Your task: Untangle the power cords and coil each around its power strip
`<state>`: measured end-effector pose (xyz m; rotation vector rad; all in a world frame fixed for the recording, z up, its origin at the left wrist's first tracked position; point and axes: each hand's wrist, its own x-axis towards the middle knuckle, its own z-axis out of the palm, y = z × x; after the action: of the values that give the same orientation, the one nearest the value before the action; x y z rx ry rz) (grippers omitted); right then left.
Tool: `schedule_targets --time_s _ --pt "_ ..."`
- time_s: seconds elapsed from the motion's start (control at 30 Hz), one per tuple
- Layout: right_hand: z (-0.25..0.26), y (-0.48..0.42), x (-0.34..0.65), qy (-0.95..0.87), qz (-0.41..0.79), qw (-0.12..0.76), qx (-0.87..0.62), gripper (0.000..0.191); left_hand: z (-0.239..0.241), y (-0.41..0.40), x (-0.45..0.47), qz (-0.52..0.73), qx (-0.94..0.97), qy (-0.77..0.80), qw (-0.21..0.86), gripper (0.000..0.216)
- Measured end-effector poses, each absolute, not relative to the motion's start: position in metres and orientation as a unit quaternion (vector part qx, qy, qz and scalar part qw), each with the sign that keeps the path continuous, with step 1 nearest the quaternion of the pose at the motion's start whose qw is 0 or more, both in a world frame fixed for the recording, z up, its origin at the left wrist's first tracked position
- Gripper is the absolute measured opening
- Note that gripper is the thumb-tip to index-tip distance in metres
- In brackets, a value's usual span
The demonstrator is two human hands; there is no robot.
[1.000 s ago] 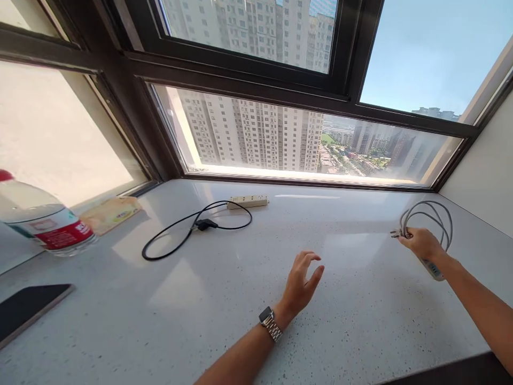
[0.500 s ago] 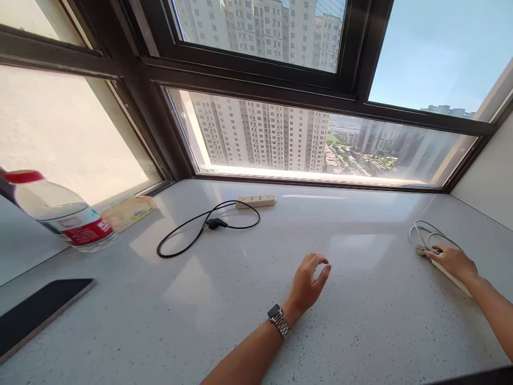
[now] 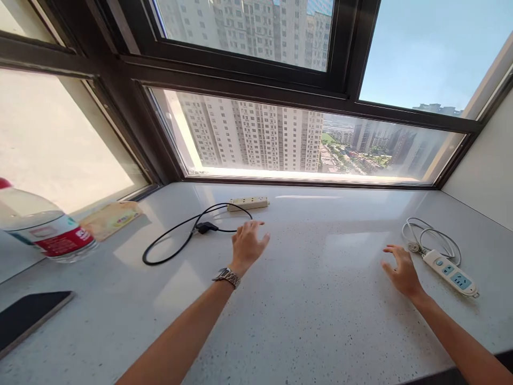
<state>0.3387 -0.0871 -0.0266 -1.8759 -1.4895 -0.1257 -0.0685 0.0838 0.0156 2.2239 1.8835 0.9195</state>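
My left hand (image 3: 248, 247), with a metal-banded watch (image 3: 227, 276) on its wrist, is open over the counter, its fingers reaching near the black cord (image 3: 168, 261). That cord loops out from a cream power strip (image 3: 247, 203) near the window and carries a black plug (image 3: 207, 228). On the right, my right hand (image 3: 402, 269) is open and holds nothing. Just beside it lies a white power strip (image 3: 451, 272) with blue socket faces, its grey cord (image 3: 441, 235) coiled behind it and its round plug (image 3: 413, 246) near my fingers.
A water bottle (image 3: 52, 230) with a red label stands at the left, beside a tissue pack (image 3: 112, 219). A dark phone (image 3: 32, 318) lies at the left front. The speckled white counter (image 3: 300, 321) runs up to the dark window frame (image 3: 248, 182).
My right hand has let go of the white power strip and moved left of it. My left hand has moved left and forward, towards the black cord. The view has shifted slightly right.
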Motion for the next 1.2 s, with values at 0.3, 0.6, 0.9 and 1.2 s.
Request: schedule_targets --time_s 0.3,0.6,0.9,1.2 --pt "-0.014 -0.035 0.172 -0.553 0.359 0.426 -0.620 0.031 0.022 0.120 -0.163 0.107 0.765 0.631 -0.067 0.030" --pt "-0.014 -0.020 0.132 -0.788 0.113 0.364 -0.483 0.055 -0.007 0.022 -0.021 0.248 0.932 0.263 0.023 0.027" --pt "-0.003 -0.009 0.202 -0.691 0.153 0.462 -0.534 0.034 0.015 0.035 -0.060 0.332 0.869 0.367 0.018 0.029" --pt "0.000 -0.013 0.242 -0.530 0.158 0.608 -0.569 0.039 0.021 0.058 -0.110 0.330 0.705 0.620 -0.102 0.036"
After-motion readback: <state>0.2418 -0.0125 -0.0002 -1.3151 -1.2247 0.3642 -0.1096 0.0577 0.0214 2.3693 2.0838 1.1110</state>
